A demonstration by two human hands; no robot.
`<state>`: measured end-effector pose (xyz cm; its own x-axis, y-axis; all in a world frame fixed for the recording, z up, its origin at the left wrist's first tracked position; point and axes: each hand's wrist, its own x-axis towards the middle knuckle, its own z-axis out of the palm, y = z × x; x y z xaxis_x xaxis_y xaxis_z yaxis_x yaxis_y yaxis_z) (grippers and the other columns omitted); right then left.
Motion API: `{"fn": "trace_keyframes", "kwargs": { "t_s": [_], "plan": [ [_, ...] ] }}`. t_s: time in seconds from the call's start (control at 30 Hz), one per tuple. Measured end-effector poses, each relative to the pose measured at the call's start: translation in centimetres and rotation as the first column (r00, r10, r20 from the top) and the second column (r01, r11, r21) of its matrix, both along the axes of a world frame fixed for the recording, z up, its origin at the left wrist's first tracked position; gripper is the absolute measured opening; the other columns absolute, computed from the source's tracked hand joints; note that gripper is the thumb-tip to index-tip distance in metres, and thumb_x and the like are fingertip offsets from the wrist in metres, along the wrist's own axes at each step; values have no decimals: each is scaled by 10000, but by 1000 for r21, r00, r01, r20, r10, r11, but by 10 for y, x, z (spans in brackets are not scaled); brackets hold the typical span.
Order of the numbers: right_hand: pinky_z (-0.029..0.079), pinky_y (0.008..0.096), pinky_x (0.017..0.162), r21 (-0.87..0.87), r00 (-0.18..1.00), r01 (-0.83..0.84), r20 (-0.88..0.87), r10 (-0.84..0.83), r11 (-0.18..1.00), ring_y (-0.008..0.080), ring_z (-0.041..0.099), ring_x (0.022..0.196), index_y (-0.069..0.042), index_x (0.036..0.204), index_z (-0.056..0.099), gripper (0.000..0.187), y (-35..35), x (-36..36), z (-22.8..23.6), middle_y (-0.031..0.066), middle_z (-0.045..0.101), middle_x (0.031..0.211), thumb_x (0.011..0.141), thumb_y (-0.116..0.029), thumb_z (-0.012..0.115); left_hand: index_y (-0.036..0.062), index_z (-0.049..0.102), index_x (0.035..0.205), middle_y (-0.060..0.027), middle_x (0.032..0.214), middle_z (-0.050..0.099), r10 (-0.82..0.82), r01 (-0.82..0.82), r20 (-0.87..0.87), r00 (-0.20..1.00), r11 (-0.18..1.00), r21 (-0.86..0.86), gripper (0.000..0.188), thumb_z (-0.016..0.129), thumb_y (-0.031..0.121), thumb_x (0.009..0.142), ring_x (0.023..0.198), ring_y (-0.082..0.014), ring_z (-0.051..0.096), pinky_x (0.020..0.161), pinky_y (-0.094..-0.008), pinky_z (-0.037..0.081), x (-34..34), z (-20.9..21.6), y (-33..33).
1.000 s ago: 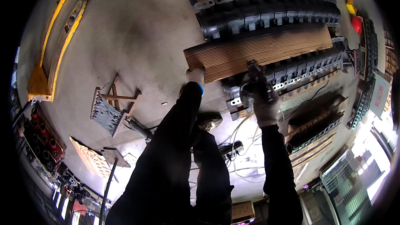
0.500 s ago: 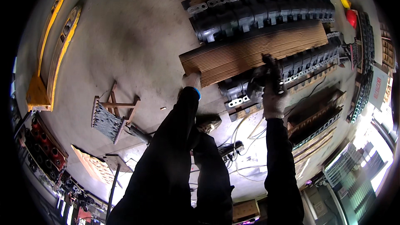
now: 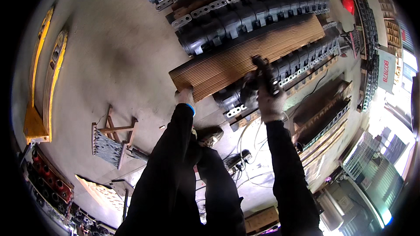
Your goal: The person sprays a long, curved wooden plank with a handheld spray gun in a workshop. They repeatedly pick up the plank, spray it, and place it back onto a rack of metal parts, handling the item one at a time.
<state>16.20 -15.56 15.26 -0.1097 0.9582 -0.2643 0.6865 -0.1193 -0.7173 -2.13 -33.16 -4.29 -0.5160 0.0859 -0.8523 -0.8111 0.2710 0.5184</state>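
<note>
My left hand [image 3: 184, 95] is in a light knitted glove and closed on the near left corner of a brown corrugated cardboard sheet [image 3: 249, 57]. The sheet lies slantwise between two rows of black cylindrical rollers [image 3: 245, 17], hiding part of the nearer row [image 3: 302, 63]. Pale plates with holes run along the rollers' ends. My right hand [image 3: 272, 105], also gloved, grips a dark handheld tool [image 3: 266, 76] with a rounded part on its left. The tool is over the nearer row, beside the sheet's near edge; its exact kind is too dark and blurred to tell.
A small wooden stool with a woven seat [image 3: 109, 144] stands at left, and a yellow pallet jack [image 3: 36, 122] beyond it. Cables and a power strip [image 3: 238, 161] lie by my shoe [image 3: 210, 136]. At right is a wooden crate [image 3: 326, 109]; a red helmet-like object [image 3: 348, 5] lies farther off.
The view has shifted, so the rollers and sheet now appear farther left. Both hands keep their grips, and the dark tool stays beside the sheet's near edge.
</note>
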Motion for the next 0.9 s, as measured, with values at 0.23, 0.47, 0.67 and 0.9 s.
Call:
{"fn": "trace_keyframes", "kwargs": {
  "t_s": [0.23,0.47,0.67,0.9],
  "plan": [
    [514,290,707,208,984,134,-142,-106,969,113,664,816,31,1068,701,289,57,-10,14,87,746,882,902,-206,712,-45,552,1192,-152,1079,660,20,-19,49,999,999,-26,453,688,83,780,902,-263,650,812,-374,523,-7,-5,-8],
    [522,298,734,-2,969,-92,-229,89,996,131,668,838,15,1070,671,236,4,-29,20,122,729,924,905,-153,691,-22,563,1201,-150,1037,659,-132,132,-79,988,991,-10,439,667,85,788,851,-267,658,748,-394,537,-1,-43,-31],
    [511,285,768,-106,995,62,-68,-69,992,92,639,882,52,1083,684,258,6,-18,21,65,730,964,907,-135,698,-42,622,1085,-160,1007,678,-161,163,-64,985,986,27,301,669,122,837,820,-250,660,715,-399,530,9,-17,-20],
    [499,279,820,145,970,228,-120,-212,963,83,611,938,54,1142,672,259,63,8,21,65,728,1059,950,-118,642,-50,635,1060,-161,1020,678,94,-96,33,995,994,54,287,679,157,867,833,-257,652,724,-392,520,11,22,5]
  ]
}}
